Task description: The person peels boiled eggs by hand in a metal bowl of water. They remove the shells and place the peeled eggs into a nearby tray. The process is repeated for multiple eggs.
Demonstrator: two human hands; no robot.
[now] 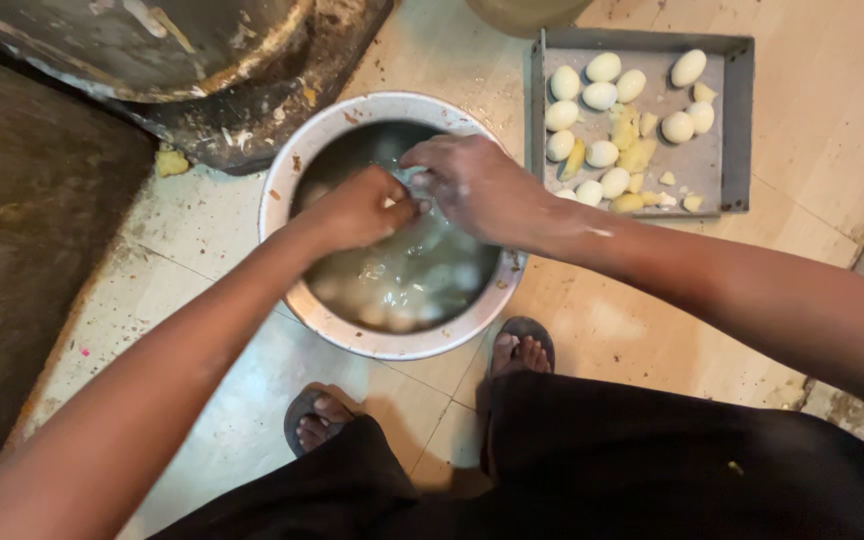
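An egg (407, 190) is pinched between left hand (357, 210) and right hand (482, 185) over the bowl (282, 180), presumably for peeling; tray (737, 120) just beyond right hand.

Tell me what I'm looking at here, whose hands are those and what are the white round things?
The picture comes from a camera worn on a person's head, looking down, so you see their own arms and feet. The left hand and the right hand meet over a big round metal bowl of water on the tiled floor. Pale eggs lie under the water. The fingers of both hands pinch something small and pale, probably an egg, though I cannot see it clearly. Beside the bowl sits a grey square tray with peeled white eggs and yellowish pieces. The feet wear sandals.
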